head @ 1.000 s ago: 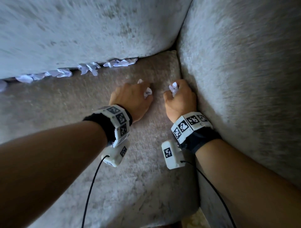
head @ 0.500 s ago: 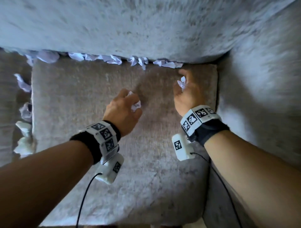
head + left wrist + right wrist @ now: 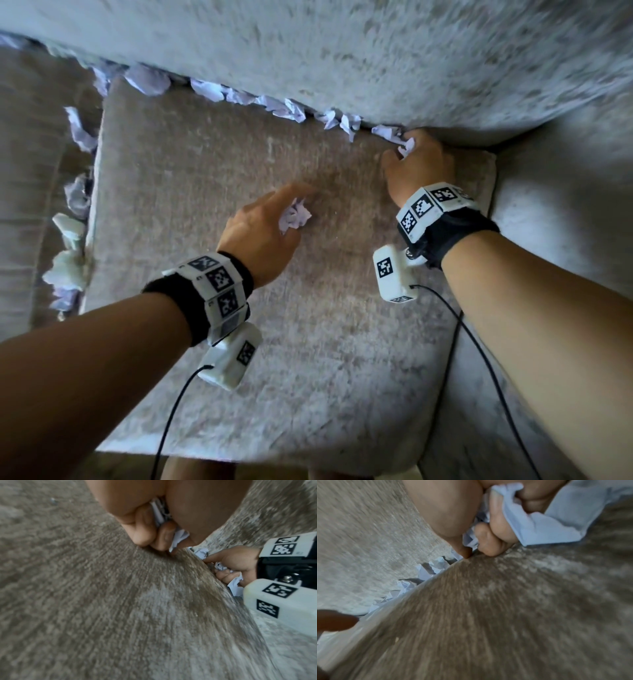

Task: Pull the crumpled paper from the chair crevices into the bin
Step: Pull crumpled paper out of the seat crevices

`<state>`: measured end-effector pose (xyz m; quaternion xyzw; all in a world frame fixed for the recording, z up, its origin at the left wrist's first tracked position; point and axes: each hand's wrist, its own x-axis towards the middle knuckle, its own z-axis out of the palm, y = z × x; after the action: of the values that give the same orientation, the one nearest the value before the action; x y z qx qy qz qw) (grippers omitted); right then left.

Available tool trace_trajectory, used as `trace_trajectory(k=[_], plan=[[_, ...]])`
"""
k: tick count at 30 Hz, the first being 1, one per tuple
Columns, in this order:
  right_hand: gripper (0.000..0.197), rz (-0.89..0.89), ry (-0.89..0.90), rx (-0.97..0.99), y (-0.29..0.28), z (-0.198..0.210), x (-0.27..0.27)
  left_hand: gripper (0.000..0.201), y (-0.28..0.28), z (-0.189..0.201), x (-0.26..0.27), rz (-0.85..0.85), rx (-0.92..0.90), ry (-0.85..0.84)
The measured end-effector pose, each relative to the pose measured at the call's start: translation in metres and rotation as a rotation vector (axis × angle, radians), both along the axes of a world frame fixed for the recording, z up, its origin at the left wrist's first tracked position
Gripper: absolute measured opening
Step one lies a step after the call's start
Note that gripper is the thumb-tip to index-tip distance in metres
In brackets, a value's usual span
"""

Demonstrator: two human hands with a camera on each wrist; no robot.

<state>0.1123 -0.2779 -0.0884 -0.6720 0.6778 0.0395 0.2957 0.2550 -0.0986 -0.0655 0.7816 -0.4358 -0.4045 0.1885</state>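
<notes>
Hands: two, a left hand (image 3: 262, 228) and a right hand (image 3: 419, 164), each gripping one paper wad. Wrist bands with printed markers: two. Seat cushion (image 3: 274, 342): one. Crumpled paper in the crevices (image 3: 281, 108): roughly a dozen pieces; blur prevents an exact count.

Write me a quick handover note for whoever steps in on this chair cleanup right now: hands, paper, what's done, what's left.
Left hand: holds a crumpled white paper wad over the grey plush seat cushion, forefinger extended.
Right hand: holds crumpled white paper at the right end of the back crevice, by the next scrap.
Paper: a row of white scraps sits wedged along the back crevice; more scraps in the left side crevice.
Done: some paper is out and in the hands.
Left: clear both crevices, then drop everything in the bin, which is not in view.
</notes>
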Motion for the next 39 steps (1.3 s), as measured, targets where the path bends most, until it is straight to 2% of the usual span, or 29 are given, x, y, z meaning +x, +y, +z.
trace_trajectory(k=[8, 16, 20, 26, 29, 32, 36, 39], plan=[[0.023, -0.106, 0.059, -0.051, -0.002, -0.005, 0.007, 0.037, -0.002, -0.004, 0.006, -0.033, 0.004, 0.01], [0.024, -0.059, 0.007, -0.095, 0.015, 0.001, -0.006, 0.028, -0.007, -0.005, 0.003, -0.061, 0.031, -0.021], [0.028, -0.027, -0.06, -0.165, 0.031, 0.0, -0.019, 0.02, -0.015, -0.001, -0.001, -0.066, 0.064, -0.042], [0.045, -0.078, -0.121, -0.049, 0.043, 0.005, -0.037, 0.007, -0.036, 0.005, -0.004, -0.093, 0.082, -0.105], [0.037, 0.004, -0.116, 0.0, 0.046, 0.003, -0.043, 0.017, -0.058, 0.006, -0.007, -0.055, 0.089, -0.146], [0.052, -0.017, -0.211, -0.073, 0.047, 0.0, -0.048, 0.022, -0.085, 0.006, -0.012, -0.006, 0.098, -0.207], [0.057, 0.019, -0.274, -0.086, 0.044, -0.001, -0.053, 0.034, -0.115, 0.003, -0.015, 0.067, 0.043, -0.301], [0.059, 0.018, -0.305, -0.106, 0.044, -0.005, -0.054, 0.038, -0.126, -0.002, -0.017, 0.023, 0.042, -0.366]])
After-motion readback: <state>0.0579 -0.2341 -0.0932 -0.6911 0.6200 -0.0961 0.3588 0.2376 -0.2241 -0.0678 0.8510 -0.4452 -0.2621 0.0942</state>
